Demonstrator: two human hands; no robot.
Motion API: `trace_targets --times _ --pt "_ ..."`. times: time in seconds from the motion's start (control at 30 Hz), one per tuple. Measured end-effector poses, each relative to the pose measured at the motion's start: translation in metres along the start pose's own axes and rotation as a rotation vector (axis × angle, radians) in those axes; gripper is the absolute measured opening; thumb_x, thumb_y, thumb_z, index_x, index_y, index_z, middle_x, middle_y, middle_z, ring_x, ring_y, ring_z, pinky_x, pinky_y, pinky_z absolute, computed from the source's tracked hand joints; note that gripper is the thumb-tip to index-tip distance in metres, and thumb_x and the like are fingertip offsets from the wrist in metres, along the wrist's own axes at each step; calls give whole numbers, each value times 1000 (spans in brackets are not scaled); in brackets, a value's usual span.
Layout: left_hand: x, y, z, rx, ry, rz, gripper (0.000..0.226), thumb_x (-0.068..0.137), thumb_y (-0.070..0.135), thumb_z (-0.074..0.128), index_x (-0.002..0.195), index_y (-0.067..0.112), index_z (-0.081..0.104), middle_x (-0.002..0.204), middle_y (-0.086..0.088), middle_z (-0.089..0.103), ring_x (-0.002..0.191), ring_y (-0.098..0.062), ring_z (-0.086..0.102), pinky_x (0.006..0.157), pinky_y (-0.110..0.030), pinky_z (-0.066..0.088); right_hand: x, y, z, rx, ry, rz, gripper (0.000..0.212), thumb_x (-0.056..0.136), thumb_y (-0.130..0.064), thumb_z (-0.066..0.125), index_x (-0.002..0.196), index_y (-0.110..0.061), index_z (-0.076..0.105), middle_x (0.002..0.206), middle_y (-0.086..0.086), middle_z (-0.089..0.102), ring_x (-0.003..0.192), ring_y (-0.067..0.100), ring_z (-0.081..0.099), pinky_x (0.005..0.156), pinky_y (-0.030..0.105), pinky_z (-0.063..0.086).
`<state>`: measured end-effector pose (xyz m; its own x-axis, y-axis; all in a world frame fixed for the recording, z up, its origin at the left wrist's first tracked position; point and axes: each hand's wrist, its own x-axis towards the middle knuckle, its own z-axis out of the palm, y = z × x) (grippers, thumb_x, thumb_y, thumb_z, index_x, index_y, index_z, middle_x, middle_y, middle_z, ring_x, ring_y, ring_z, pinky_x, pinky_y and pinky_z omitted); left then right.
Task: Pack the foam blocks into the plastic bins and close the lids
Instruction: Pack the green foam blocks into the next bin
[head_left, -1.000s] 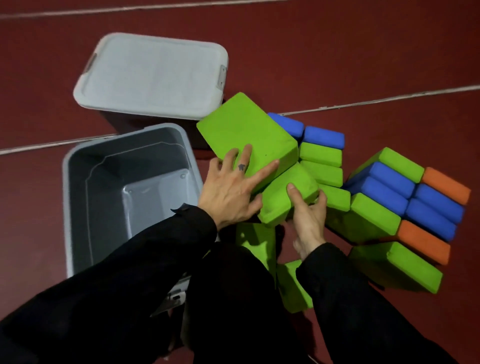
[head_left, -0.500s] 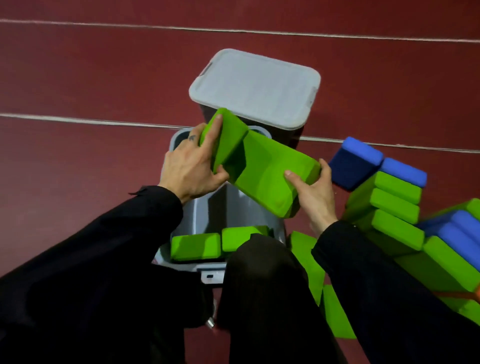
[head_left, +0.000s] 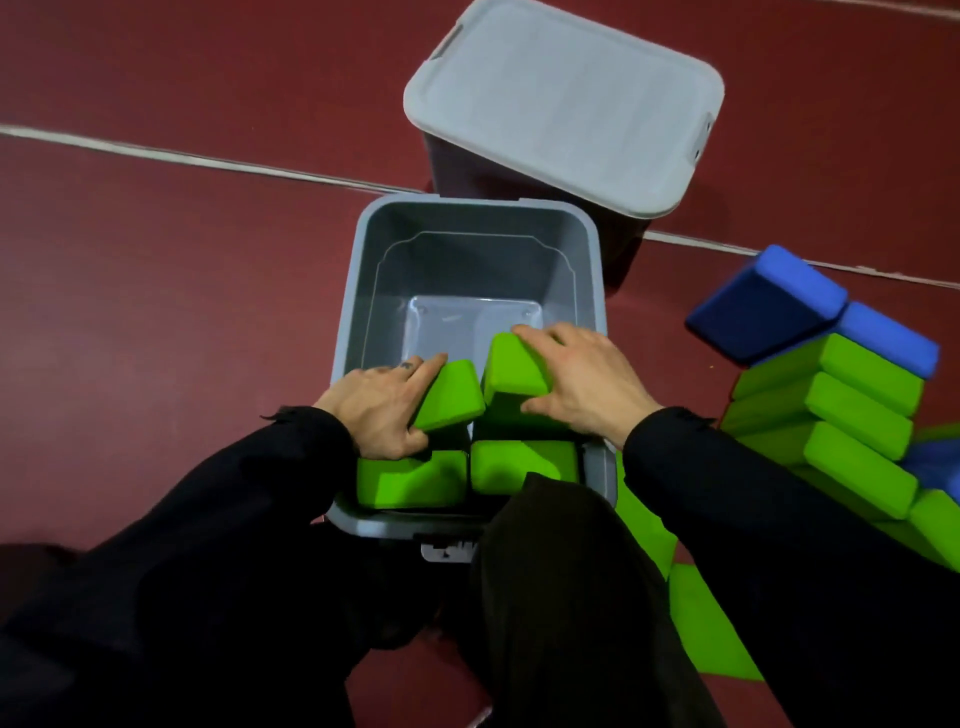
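An open grey plastic bin (head_left: 363, 291) stands on the floor in front of me. Two green foam blocks (head_left: 415, 480) stand on edge against its near wall. My left hand (head_left: 379, 402) grips another green block (head_left: 451, 395) inside the bin, just behind those two. My right hand (head_left: 576, 382) lies over a second green block (head_left: 511, 371) beside it, fingers curled over its top. The far half of the bin floor is bare. A stack of green and blue blocks (head_left: 852, 395) lies on the floor to the right.
A second bin with its pale grey lid (head_left: 566, 98) on stands behind the open one, slightly right. More green blocks (head_left: 706, 634) lie on the floor by my right knee. My dark-clad legs fill the lower frame. Dark red floor with white lines lies all around.
Both hands carried the two green blocks from the pile on the right, over the bin, and lowered them inside behind the two blocks at the near wall.
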<state>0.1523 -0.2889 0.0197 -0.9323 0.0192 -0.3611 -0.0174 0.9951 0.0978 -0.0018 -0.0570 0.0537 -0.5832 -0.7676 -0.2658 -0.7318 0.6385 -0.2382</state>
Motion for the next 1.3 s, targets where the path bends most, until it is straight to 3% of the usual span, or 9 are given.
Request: trace_targets --times 0.27,0.37,0.5,0.63,0.77,0.87,0.97,1.13,1.3 --pt "19 -5 46 113 -24 95 79 66 40 52 140 15 41 120 -7 61 105 -30 60 96 -44 43 10 1 55 -59 -57 -110 96 75 -58 79 154 -32 32 137 5 53 123 32 52 103 46 41" --pt "26 3 66 54 -64 20 81 65 34 48 143 14 39 131 -9 55 121 -33 51 114 -54 31 6 8 83 -32 -51 -109 96 76 -58 78 155 -29 33 137 4 53 122 31 52 105 45 40" --pt "25 -3 91 -31 -99 -29 91 71 40 45 156 17 22 151 -7 41 144 -32 31 120 -63 11 4 16 109 60 -41 -118 92 82 -60 72 157 -28 31 146 0 48 130 27 45 114 43 29" --pt "26 -11 99 -57 -9 8 90 84 62 37 160 22 12 155 -9 38 143 -31 32 120 -61 13 7 14 128 -16 -81 -116 93 90 -77 43 162 -25 17 158 7 35 146 29 31 124 47 16" --pt "26 -1 111 66 69 18 83 94 75 18 161 28 12 167 -12 16 149 -37 25 116 -69 12 12 0 147 -101 -71 -52 94 92 -83 17 163 -22 9 165 16 23 153 35 19 125 54 12" --pt "26 7 105 89 5 -22 90 91 79 3 162 23 5 169 -12 7 153 -36 18 117 -69 10 13 0 142 -76 -128 -49 97 89 -86 13 163 -23 8 168 15 16 156 35 11 126 54 7" --pt "32 34 87 -6 40 -25 87 94 75 12 158 18 27 165 -16 24 148 -38 29 115 -66 21 13 9 119 102 -148 -46 81 96 -75 28 163 -30 15 170 10 14 158 31 2 127 49 3" --pt "62 117 39 -157 196 191 65 96 58 39 145 17 48 150 -15 48 134 -35 47 106 -47 41 -45 62 67 407 250 221 55 100 -45 52 149 -20 48 152 4 50 143 24 39 119 38 32" --pt "83 208 16 -263 251 364 55 96 46 46 139 12 53 140 -13 54 123 -34 54 98 -45 47 -133 124 51 485 387 549 42 93 -34 58 132 -18 62 128 6 65 121 26 59 105 37 44"
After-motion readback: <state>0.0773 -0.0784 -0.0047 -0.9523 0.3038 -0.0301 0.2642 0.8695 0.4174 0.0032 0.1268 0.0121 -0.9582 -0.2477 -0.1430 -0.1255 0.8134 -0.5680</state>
